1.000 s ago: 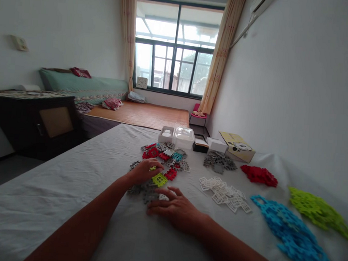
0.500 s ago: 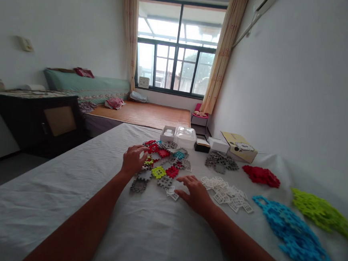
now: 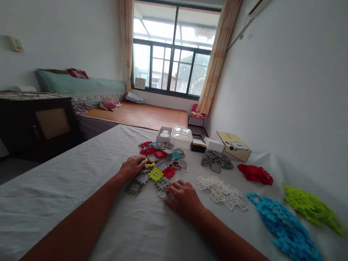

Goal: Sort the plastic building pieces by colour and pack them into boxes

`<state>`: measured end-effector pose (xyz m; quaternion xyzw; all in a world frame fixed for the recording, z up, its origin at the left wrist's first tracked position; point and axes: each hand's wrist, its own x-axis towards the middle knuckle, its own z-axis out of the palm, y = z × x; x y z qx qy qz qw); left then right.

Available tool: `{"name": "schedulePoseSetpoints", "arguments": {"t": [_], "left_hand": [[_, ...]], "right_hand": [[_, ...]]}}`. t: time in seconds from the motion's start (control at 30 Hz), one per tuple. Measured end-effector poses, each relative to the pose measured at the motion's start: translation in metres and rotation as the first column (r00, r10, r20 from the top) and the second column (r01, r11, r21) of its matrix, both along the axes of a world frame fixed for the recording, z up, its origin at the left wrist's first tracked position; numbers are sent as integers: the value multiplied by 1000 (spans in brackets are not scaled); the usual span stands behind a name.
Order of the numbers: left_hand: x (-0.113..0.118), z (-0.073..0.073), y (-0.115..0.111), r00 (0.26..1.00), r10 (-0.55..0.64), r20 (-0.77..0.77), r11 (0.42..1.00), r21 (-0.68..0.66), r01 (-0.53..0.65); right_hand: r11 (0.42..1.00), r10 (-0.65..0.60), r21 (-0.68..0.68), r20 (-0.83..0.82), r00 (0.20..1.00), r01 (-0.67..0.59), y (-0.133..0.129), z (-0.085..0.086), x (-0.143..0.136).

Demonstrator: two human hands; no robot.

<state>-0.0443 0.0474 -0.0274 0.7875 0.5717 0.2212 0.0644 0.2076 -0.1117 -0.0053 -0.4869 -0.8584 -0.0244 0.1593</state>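
My left hand point(image 3: 132, 167) is at the left edge of a mixed pile of interlocking building tiles, its fingers closed on a lime-green tile point(image 3: 150, 164) that looks tilted. My right hand point(image 3: 183, 197) is low over the near edge of the pile, fingers curled down and thumb tucked in, around a small white lattice panel point(image 3: 161, 194) that it mostly covers. Between the hands lie another lime-green tile point(image 3: 156, 174), a red tile point(image 3: 168, 172) and a grey tile point(image 3: 162, 183). Further back in the pile is a blue tile point(image 3: 175, 156).
To the right are sorted heaps: white lattice panels point(image 3: 221, 191), grey tiles point(image 3: 216, 162), red tiles point(image 3: 255, 174), lime-green tiles point(image 3: 312, 205) and blue tiles point(image 3: 289, 232). Along the far edge stand a clear plastic box point(image 3: 182, 137), small boxes and a yellow carton point(image 3: 233, 146).
My left hand has lowered and closed on the lime-green tile. My right hand has shifted left and curled over the white panel. The whole view has swung slightly right.
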Motion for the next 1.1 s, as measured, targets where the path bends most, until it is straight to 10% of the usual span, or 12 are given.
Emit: {"name": "schedulePoseSetpoints", "arguments": {"t": [0.4,0.77,1.0,1.1], "left_hand": [[0,-1,0,999,-35,12,999,38,35],[-2,-3,1,999,-45,-15,998,51,46],[0,-1,0,999,-45,-19,998,34,46],[0,0,0,999,-43,-10,999,26,43]], "right_hand": [[979,-90,176,-82,993,103,0,11,10],[856,-517,37,39,855,515,26,20,123],[982,-186,-22,70,980,188,26,9,101],[964,-258,-30,129,958,264,24,16,103]]}}
